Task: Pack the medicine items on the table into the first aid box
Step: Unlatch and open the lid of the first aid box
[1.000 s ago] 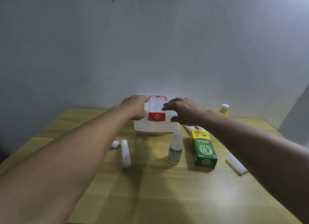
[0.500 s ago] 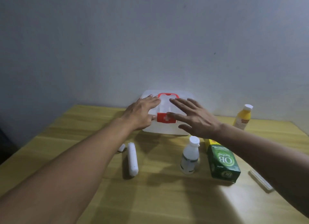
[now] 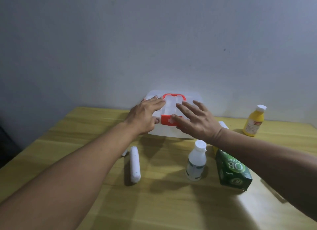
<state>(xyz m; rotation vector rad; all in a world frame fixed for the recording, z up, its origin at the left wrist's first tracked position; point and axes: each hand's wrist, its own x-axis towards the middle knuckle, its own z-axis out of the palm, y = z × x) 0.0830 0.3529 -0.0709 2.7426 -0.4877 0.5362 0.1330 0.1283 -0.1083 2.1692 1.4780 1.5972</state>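
The translucent white first aid box [image 3: 195, 96] with a red handle and a red latch bearing a white cross stands shut at the far side of the table, against the wall. My left hand [image 3: 145, 115] lies flat on its left lid, fingers spread. My right hand [image 3: 197, 120] hovers over the right half, thumb at the latch. Nearer me stand a white bottle [image 3: 196, 161], a green OB box [image 3: 231, 169] and a white roll [image 3: 135, 164]. A yellow bottle [image 3: 253, 121] stands at the right.
The wooden table [image 3: 163, 204] ends at a grey wall behind the box. A small white piece [image 3: 124, 153] peeks from under my left forearm. A white flat item [image 3: 223, 125] lies behind my right wrist.
Both hands have opened from curled to flat and spread on the box lid. The view has shifted, so the yellow bottle shows fully.
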